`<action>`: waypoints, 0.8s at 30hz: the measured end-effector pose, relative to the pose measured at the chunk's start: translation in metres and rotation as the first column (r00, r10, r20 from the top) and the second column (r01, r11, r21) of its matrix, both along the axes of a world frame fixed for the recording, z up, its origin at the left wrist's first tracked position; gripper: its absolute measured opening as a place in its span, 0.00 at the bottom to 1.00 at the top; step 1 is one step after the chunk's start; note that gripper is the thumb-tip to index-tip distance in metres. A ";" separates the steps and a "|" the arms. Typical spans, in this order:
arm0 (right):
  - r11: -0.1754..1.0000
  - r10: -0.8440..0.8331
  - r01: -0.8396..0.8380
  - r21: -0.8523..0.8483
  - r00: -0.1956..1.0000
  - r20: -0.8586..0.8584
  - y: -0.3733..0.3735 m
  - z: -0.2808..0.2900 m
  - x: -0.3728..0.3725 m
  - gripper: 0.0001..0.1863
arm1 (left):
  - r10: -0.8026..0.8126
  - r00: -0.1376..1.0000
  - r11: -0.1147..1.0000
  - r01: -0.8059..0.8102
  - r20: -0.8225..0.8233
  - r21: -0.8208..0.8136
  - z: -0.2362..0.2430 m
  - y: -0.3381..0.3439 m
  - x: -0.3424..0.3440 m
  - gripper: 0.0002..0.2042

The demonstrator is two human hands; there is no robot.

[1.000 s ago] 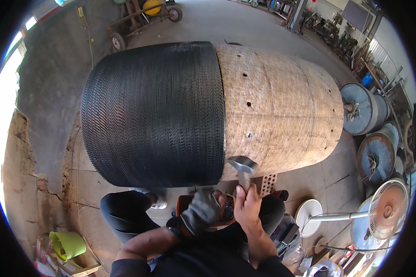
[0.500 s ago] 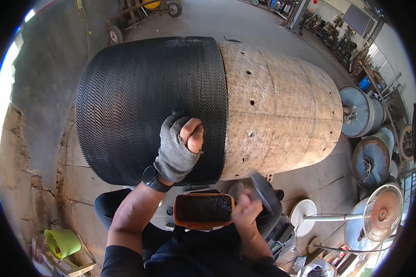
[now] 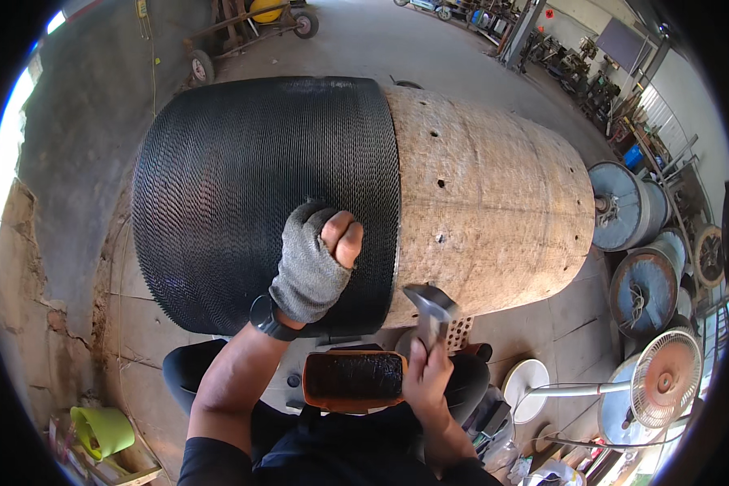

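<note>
A large horizontal drum lies before me. Its left part is covered in a black, finely ridged layer (image 3: 243,202); its right part is bare tan wood (image 3: 494,194) with small holes. My left hand (image 3: 316,263), in a grey glove with bare fingertips, is closed in a fist against the black layer, near its right edge. Whatever it grips is hidden; a small dark tip shows above the knuckles. My right hand (image 3: 428,377) is bare and wrapped round the handle of a hammer (image 3: 431,306), its metal head up by the drum's lower edge.
An orange bin (image 3: 354,402) holding a dark mass sits at my lap. To the right stand a fan (image 3: 664,381), a round white base (image 3: 526,389) and several metal spools (image 3: 644,292). A green bucket (image 3: 103,432) is at lower left, a wheeled cart (image 3: 255,31) at the back.
The hammer, smeared by motion before, has swung left and up toward the drum with my right hand. My left fist keeps its place on the black layer. The view has shifted slightly.
</note>
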State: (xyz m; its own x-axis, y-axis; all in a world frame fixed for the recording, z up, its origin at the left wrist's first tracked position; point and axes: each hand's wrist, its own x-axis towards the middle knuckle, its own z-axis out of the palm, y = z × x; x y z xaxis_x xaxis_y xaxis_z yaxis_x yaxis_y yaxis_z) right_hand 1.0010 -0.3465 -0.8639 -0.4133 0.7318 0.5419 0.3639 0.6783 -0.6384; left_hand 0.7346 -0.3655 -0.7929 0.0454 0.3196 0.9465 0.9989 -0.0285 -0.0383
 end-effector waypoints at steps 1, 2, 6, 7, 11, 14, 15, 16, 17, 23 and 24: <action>0.999 0.036 -0.035 0.008 0.984 -0.175 -0.004 -0.001 0.000 0.10 | 0.009 1.000 1.000 -0.009 -0.010 0.004 -0.002 0.000 0.001 0.22; 0.991 0.130 -0.120 0.060 0.965 -0.227 0.001 -0.015 0.013 0.13 | 0.014 1.000 1.000 -0.014 -0.003 -0.008 0.000 -0.001 0.000 0.21; 0.919 -0.054 0.034 0.393 0.998 0.041 0.020 -0.009 -0.004 0.15 | 0.033 0.999 0.999 -0.033 0.009 -0.043 0.005 -0.002 0.002 0.20; 0.989 -0.119 0.092 0.113 0.958 0.262 0.013 0.002 -0.015 0.14 | 0.040 0.999 0.998 -0.039 0.018 -0.053 0.004 -0.003 0.003 0.20; 0.994 0.010 0.002 0.109 0.994 -0.106 0.001 -0.003 -0.005 0.07 | 0.035 0.999 0.999 -0.035 -0.033 -0.003 0.004 -0.001 0.001 0.18; 0.992 0.123 -0.125 0.017 0.931 -0.344 0.003 -0.016 -0.001 0.12 | 0.040 0.998 0.998 -0.042 -0.054 -0.036 0.010 -0.001 0.003 0.19; 0.995 0.010 0.004 0.096 0.990 -0.137 0.005 -0.012 -0.006 0.12 | 0.054 0.998 0.999 -0.054 -0.045 -0.005 0.010 0.001 0.003 0.20; 0.974 -0.127 0.112 0.198 0.990 0.064 0.008 -0.008 -0.011 0.12 | 0.060 0.997 0.998 -0.060 -0.048 -0.006 0.009 0.001 0.002 0.21; 0.978 -0.146 0.109 0.177 0.967 0.209 0.018 -0.014 -0.018 0.11 | 0.067 0.996 0.998 -0.067 -0.051 -0.006 0.008 0.000 0.001 0.21; 0.975 -0.012 0.039 0.217 0.993 -0.120 0.014 -0.010 -0.011 0.11 | 0.096 0.995 0.995 -0.096 -0.040 -0.022 0.008 0.004 0.002 0.23; 0.959 0.003 0.029 0.281 0.993 -0.116 0.018 -0.008 -0.015 0.11 | 0.111 0.993 0.993 -0.112 -0.045 -0.024 0.010 0.004 0.001 0.24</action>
